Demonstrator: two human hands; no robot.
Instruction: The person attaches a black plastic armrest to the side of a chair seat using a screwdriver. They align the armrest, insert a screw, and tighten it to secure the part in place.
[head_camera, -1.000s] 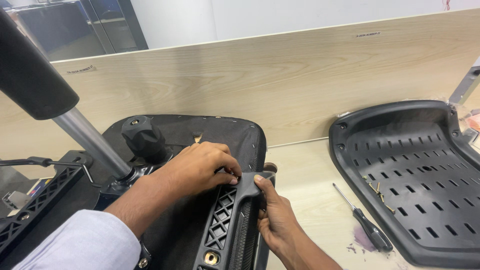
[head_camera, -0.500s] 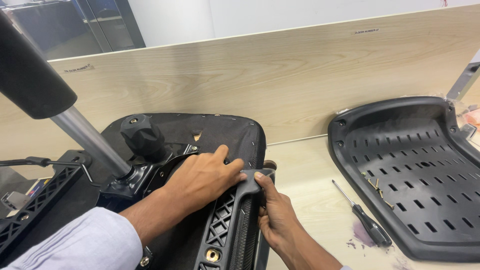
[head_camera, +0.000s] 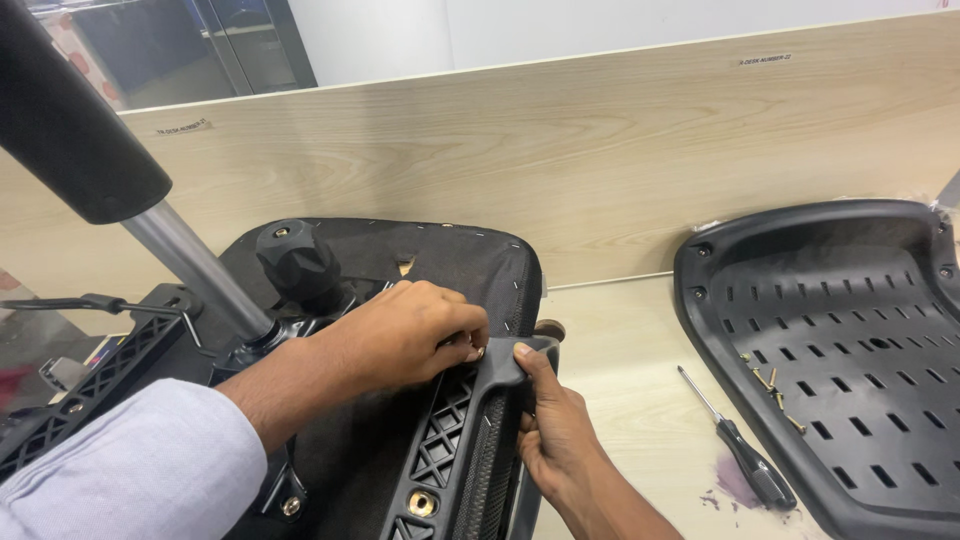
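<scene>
I steady the armrest bracket (head_camera: 455, 440) with my right hand (head_camera: 553, 430) wrapped around it, while my left hand (head_camera: 415, 330), at its 12 o'clock, pinches a small brass fastener against the upturned seat (head_camera: 440, 255).

The left hand (head_camera: 415, 335) pinches at the top of a black ribbed armrest bracket (head_camera: 455, 450) on an upturned chair seat (head_camera: 450, 262). The right hand (head_camera: 555, 430) grips the bracket's edge. A screwdriver (head_camera: 740, 445) lies on the desk (head_camera: 620, 370) nearby.

A black-handled screwdriver (head_camera: 738, 442) lies on the wooden desk (head_camera: 620, 390), right of centre. Further right sits a slotted black plastic shell (head_camera: 840, 350) holding several loose brass screws (head_camera: 768, 385).
</scene>
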